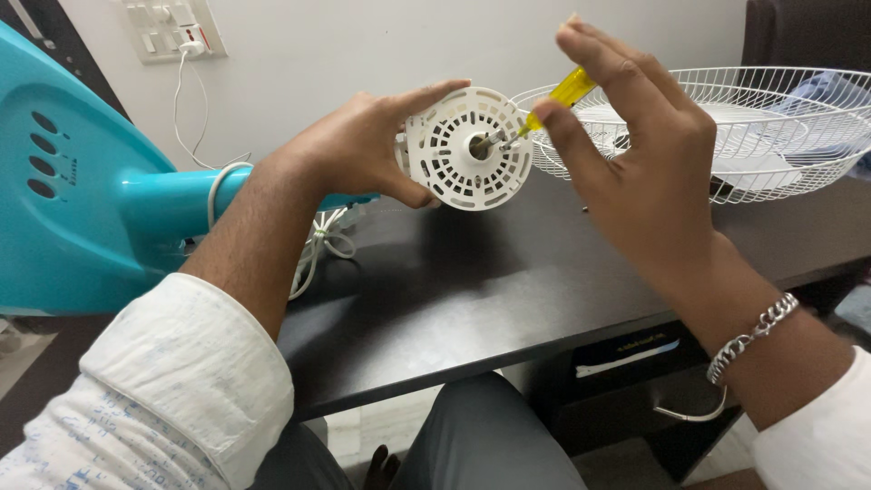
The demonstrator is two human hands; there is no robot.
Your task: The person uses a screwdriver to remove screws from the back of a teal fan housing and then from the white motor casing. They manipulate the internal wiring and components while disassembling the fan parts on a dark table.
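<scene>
**A:** What does the left hand (358, 145) have?

**B:** It grips the round white plastic fan motor housing with slotted vents (467, 148), wrapped around its left side. The forefinger lies stretched along the top rim, and the thumb presses in at the lower edge. The housing is lifted off the dark brown wooden table (472, 281), its vented face turned toward the camera.

**A:** And the right hand (649, 172)?

**B:** It pinches the screwdriver with a translucent yellow handle (553, 100) between thumb and forefinger. The other fingers are loosely curled and fanned upward above it. The metal tip sits at the centre of the housing face, beside the short metal shaft (481, 142) there. Whether it actually sits in a screw I cannot tell.

**A:** What surrounds them?

**B:** Left of the housing, a turquoise plastic fan stand and neck (100, 200) lie across the table, with a white power cord (322, 238) looped around the neck and bunched below it. Behind the right hand rests a white wire fan guard (726, 127), bowl-side up, on the table's far edge. A silver chain bracelet (753, 331) hangs on the right wrist. Both forearms wear white rolled sleeves (181, 381). A white wall switch panel (172, 27) is mounted top left.
</scene>
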